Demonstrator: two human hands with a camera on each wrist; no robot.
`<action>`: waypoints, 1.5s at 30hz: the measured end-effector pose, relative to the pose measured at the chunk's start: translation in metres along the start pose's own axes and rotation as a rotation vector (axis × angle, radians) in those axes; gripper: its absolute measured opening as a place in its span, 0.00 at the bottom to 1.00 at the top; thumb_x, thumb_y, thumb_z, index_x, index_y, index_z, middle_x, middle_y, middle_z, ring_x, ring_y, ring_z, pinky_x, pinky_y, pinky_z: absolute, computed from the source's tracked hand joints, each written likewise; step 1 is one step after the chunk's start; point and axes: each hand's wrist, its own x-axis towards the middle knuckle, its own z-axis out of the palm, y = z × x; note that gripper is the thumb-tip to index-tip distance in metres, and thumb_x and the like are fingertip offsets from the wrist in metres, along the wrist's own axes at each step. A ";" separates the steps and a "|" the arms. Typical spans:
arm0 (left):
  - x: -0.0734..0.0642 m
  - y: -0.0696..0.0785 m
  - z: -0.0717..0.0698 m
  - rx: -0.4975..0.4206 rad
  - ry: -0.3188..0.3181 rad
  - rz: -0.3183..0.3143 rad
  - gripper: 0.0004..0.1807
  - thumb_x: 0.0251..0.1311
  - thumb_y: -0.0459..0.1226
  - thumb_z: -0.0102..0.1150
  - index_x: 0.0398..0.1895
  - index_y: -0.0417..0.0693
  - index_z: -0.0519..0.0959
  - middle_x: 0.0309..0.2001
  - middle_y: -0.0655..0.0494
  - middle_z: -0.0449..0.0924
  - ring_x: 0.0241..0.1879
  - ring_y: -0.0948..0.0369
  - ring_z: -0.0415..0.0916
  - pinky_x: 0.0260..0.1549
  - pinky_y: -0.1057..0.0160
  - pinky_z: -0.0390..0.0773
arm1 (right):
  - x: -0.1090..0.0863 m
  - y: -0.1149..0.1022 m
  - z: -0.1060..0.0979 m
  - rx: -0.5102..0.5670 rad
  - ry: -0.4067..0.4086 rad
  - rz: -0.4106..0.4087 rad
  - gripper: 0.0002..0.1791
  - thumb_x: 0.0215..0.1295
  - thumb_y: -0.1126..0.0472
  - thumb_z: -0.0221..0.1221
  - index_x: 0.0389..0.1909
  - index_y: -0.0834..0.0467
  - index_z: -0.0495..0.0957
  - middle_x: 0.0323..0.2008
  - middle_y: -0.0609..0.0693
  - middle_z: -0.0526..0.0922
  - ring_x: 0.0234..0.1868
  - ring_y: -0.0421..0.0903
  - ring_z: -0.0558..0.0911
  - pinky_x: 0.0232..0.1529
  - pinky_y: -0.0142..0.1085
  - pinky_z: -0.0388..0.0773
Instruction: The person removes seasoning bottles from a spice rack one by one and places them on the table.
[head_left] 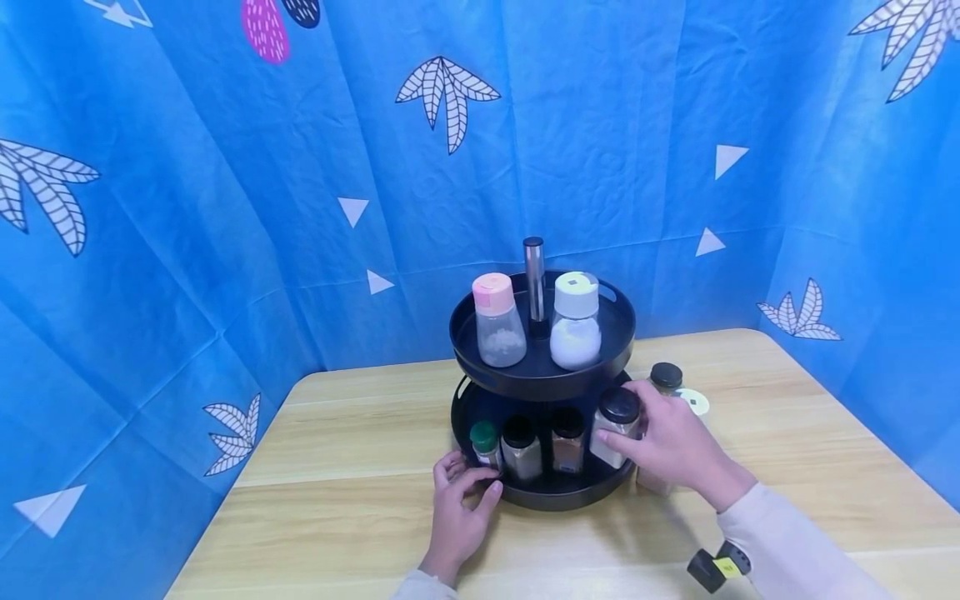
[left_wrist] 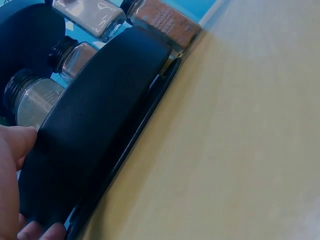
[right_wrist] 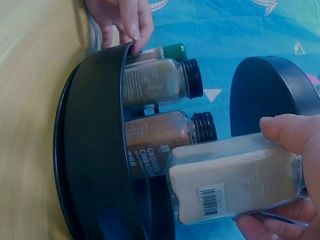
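Note:
My right hand grips a square glass spice jar of pale beige powder with a black lid. The jar is tilted above the right side of the lower tray of a black two-tier rack. At the tray's front left, my left hand holds the rim, thumb inside and fingertips outside, low down. In the lower tray stand a small green-capped jar, a black-capped jar of greyish contents, and a jar labelled ground cinnamon.
On the upper tray are a pink-lidded shaker and a white-lidded shaker beside a metal post. Behind my right hand, a black-capped jar and a white-lidded container stand partly hidden. A blue curtain surrounds the wooden table.

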 end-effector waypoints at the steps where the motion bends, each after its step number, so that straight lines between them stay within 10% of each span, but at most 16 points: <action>1: 0.000 0.000 0.000 0.003 -0.004 -0.004 0.05 0.53 0.38 0.69 0.34 0.54 0.85 0.61 0.39 0.61 0.57 0.45 0.66 0.49 0.51 0.76 | 0.000 0.000 0.000 0.002 0.000 -0.002 0.30 0.49 0.53 0.74 0.47 0.63 0.71 0.29 0.49 0.81 0.22 0.37 0.73 0.22 0.32 0.73; 45: 0.001 -0.005 0.002 -0.117 -0.042 -0.038 0.05 0.57 0.37 0.68 0.34 0.50 0.81 0.65 0.33 0.54 0.61 0.40 0.64 0.47 0.59 0.80 | 0.006 0.001 -0.032 -0.038 0.036 -0.008 0.28 0.53 0.50 0.72 0.46 0.63 0.73 0.26 0.47 0.81 0.23 0.38 0.76 0.23 0.34 0.75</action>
